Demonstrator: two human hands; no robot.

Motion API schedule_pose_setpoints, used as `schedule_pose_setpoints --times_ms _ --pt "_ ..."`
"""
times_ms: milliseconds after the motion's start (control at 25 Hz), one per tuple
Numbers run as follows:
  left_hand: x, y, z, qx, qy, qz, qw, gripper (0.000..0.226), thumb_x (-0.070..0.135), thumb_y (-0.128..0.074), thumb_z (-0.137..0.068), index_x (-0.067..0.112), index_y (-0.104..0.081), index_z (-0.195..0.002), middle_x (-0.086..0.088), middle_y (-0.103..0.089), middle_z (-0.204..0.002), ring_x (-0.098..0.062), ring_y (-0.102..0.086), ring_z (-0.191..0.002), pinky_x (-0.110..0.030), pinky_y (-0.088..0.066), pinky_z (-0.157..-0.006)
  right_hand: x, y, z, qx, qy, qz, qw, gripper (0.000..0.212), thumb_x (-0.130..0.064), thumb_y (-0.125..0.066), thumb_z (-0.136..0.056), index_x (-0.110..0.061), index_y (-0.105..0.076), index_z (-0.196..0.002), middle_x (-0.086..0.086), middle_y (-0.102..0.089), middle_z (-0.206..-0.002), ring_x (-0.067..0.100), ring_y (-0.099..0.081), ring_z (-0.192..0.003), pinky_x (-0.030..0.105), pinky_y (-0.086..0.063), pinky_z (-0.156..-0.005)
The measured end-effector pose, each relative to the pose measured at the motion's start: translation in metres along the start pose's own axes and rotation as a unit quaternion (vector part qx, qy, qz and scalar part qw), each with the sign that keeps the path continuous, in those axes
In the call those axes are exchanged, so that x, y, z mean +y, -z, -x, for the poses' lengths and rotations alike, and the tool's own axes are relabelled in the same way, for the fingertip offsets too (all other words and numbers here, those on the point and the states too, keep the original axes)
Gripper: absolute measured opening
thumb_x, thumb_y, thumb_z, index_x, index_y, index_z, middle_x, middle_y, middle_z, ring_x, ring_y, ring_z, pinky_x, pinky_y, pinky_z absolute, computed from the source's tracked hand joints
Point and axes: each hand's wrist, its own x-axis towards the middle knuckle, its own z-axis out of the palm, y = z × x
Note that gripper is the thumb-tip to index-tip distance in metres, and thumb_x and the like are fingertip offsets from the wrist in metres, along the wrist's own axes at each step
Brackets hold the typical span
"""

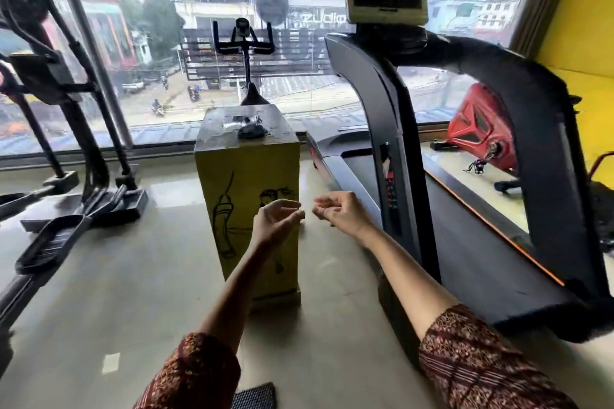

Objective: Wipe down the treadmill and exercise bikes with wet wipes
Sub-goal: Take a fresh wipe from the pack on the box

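— Where were the hands at that moment?

— I had the left hand and the right hand out ahead of me. They were near each other but apart, in front of the yellow pedestal. The fingers of both were loosely curled and clamped on nothing. I saw no wipe in either.

— And the machines?

— The treadmill stood to my right, its upright just beside the right hand. One exercise bike sat behind the pedestal by the window. A red exercise bike sat beyond the treadmill deck.

— Why bare hands?

— My guess was that wiping hadn't begun. A crinkled clear packet lay on the pedestal's top, probably parked there within reach. I couldn't tell whether it held wipes.
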Motion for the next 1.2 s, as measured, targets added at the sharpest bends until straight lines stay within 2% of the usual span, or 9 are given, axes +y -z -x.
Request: schedule_pose_setpoints --times_ms 80,240,360,480,640,800,960,1080,1200 --pt "-0.005 -0.002 -0.050 0.010 -0.001 -0.010 1.000 0.015 0.010 -0.072 -0.084 0.008 -0.070 -0.098 -0.007 -0.073 -0.090 -0.001 -0.067 -0.070 -0.021 -0.054 -0.067 0.006 0.000 -0.051 0.006 0.001 -0.015 1.000 0.027 -0.015 -0.069 -0.087 -0.005 -0.068 -0.112 0.010 -0.071 -0.102 0.019 -0.069 -0.091 0.022 -0.052 -0.072" --pt "-0.029 0.000 -0.128 0.007 0.000 -0.027 1.000 0.012 0.013 -0.073 -0.083 0.016 -0.071 -0.094 0.000 -0.073 -0.088 -0.019 -0.071 -0.083 -0.032 -0.057 -0.070 0.033 -0.012 -0.136 -0.010 -0.011 -0.037 0.999 0.024 -0.015 -0.070 -0.086 -0.008 -0.069 -0.109 0.011 -0.072 -0.098 0.021 -0.069 -0.090 0.020 -0.050 -0.067" --pt "-0.050 0.005 -0.194 0.041 -0.006 -0.038 0.998 0.015 0.014 -0.074 -0.082 0.013 -0.071 -0.097 0.004 -0.073 -0.088 -0.006 -0.070 -0.083 -0.017 -0.054 -0.069 0.062 -0.027 -0.211 -0.040 -0.002 -0.052 0.998 0.025 -0.015 -0.069 -0.086 -0.007 -0.068 -0.110 0.013 -0.071 -0.101 0.024 -0.068 -0.092 0.022 -0.047 -0.066" --pt "-0.066 0.004 -0.254 0.077 -0.012 -0.041 0.996 0.016 0.013 -0.074 -0.083 0.013 -0.071 -0.098 0.002 -0.071 -0.091 0.004 -0.067 -0.079 -0.012 -0.052 -0.068 0.074 -0.039 -0.286 -0.081 0.032 -0.053 0.995 0.028 -0.014 -0.068 -0.087 -0.003 -0.066 -0.112 0.014 -0.071 -0.100 0.018 -0.066 -0.085 0.014 -0.043 -0.059" --pt "-0.079 0.008 -0.337 0.136 0.008 -0.067 0.988 0.016 0.011 -0.072 -0.083 0.012 -0.070 -0.099 -0.004 -0.073 -0.095 -0.005 -0.068 -0.085 -0.022 -0.054 -0.078 0.075 -0.048 -0.388 -0.142 0.084 -0.034 0.986 0.027 -0.010 -0.068 -0.087 0.000 -0.066 -0.112 0.010 -0.069 -0.095 0.015 -0.064 -0.081 0.011 -0.046 -0.059" --pt "-0.090 0.026 -0.396 0.210 0.023 -0.081 0.974 0.016 0.008 -0.070 -0.085 0.009 -0.070 -0.101 -0.001 -0.070 -0.092 0.011 -0.064 -0.077 -0.008 -0.050 -0.070 0.071 -0.065 -0.486 -0.153 0.140 -0.038 0.977 0.027 -0.008 -0.070 -0.085 0.001 -0.068 -0.110 0.017 -0.071 -0.102 0.019 -0.067 -0.086 0.030 -0.056 -0.078" --pt "-0.112 0.054 -0.433 0.247 0.048 -0.119 0.960 0.014 0.008 -0.070 -0.085 0.017 -0.069 -0.096 0.008 -0.070 -0.088 0.015 -0.063 -0.077 -0.007 -0.048 -0.069 0.073 -0.101 -0.544 -0.183 0.167 -0.039 0.968 0.025 -0.004 -0.071 -0.083 0.003 -0.069 -0.107 0.017 -0.072 -0.098 0.015 -0.064 -0.084 0.029 -0.054 -0.078" --pt "-0.123 0.071 -0.473 0.300 0.055 -0.092 0.948 0.014 0.004 -0.068 -0.085 0.014 -0.067 -0.096 0.005 -0.069 -0.087 0.014 -0.063 -0.073 -0.006 -0.048 -0.066 0.066 -0.124 -0.586 -0.208 0.180 -0.055 0.960 0.024 -0.003 -0.070 -0.083 0.002 -0.069 -0.107 0.018 -0.071 -0.099 0.016 -0.064 -0.084 0.033 -0.055 -0.081" --pt "-0.128 0.079 -0.506 0.296 0.052 -0.098 0.949 0.014 0.003 -0.068 -0.085 0.013 -0.067 -0.094 0.007 -0.068 -0.085 0.009 -0.064 -0.073 -0.009 -0.049 -0.066 0.054 -0.138 -0.619 -0.223 0.205 -0.048 0.952 0.021 -0.006 -0.070 -0.084 -0.001 -0.071 -0.105 0.013 -0.073 -0.096 0.016 -0.066 -0.082 0.032 -0.055 -0.079"
